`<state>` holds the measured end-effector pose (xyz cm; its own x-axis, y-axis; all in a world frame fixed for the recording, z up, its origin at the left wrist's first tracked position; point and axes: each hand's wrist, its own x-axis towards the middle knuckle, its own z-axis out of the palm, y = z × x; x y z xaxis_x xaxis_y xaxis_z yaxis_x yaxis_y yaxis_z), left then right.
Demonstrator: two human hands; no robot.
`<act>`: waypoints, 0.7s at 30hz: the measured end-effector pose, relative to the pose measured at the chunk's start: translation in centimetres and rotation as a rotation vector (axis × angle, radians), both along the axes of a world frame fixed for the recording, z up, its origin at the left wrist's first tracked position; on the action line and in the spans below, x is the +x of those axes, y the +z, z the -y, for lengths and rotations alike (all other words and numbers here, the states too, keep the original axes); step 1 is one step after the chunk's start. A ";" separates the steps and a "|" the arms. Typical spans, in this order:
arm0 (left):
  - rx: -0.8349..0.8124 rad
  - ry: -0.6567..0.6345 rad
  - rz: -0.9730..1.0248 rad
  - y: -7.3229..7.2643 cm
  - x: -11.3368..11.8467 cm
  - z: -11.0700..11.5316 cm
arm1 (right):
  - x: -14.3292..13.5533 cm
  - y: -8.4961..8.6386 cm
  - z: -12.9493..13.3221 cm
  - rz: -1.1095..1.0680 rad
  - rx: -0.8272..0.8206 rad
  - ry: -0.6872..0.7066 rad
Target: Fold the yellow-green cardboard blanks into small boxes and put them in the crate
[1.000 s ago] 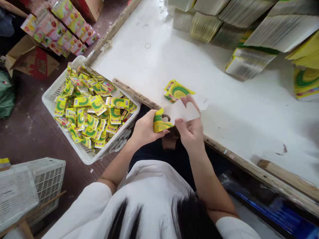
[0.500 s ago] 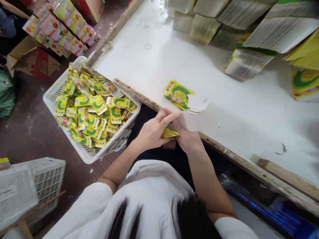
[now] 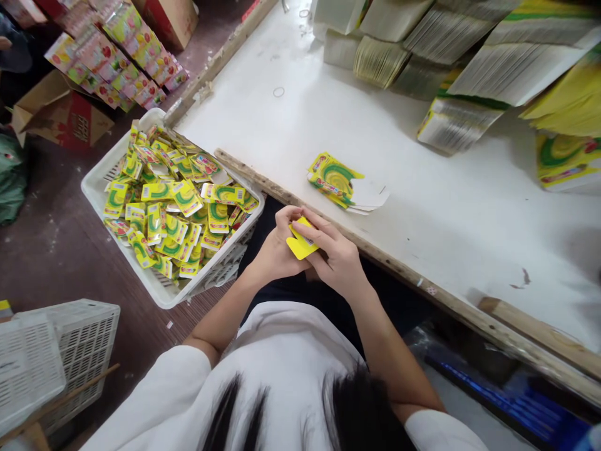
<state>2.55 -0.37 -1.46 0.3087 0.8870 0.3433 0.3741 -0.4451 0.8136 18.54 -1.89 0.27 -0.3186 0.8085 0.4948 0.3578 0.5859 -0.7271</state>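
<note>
A small yellow card box (image 3: 303,243) is held between both my hands, just off the table's front edge. My left hand (image 3: 280,250) wraps round its left side, and my right hand (image 3: 335,254) grips it from the right with the fingers over the top. A yellow flap and part of a barcode show; the rest is hidden by my fingers. Beyond my hands, a small pile of flat yellow-green printed cartons (image 3: 334,180) with white flaps lies on the white table (image 3: 263,134).
A white plastic basket (image 3: 166,300) full of small yellow boxes stands left against the table's wooden edge. Stacks of flat cartons (image 3: 474,62) fill the far right. White crates (image 3: 89,338), an open cardboard box (image 3: 51,113) and pink packs (image 3: 117,56) are on the floor at left.
My hands have shifted slightly left and turned the yellow box, so a plain yellow flap and barcode now face up. The carton pile and the basket stay put.
</note>
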 end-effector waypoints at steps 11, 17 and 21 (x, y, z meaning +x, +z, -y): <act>0.043 0.008 -0.015 0.8 -1.0 -0.8 | 0.3 -0.9 -0.8 0.029 -0.010 0.020; 0.036 0.017 -0.097 1.9 -0.7 -0.8 | -0.4 -1.1 -0.7 0.004 -0.001 -0.151; 0.016 -0.048 -0.101 2.2 -0.4 -0.7 | -0.4 -0.7 -0.6 -0.023 0.006 -0.237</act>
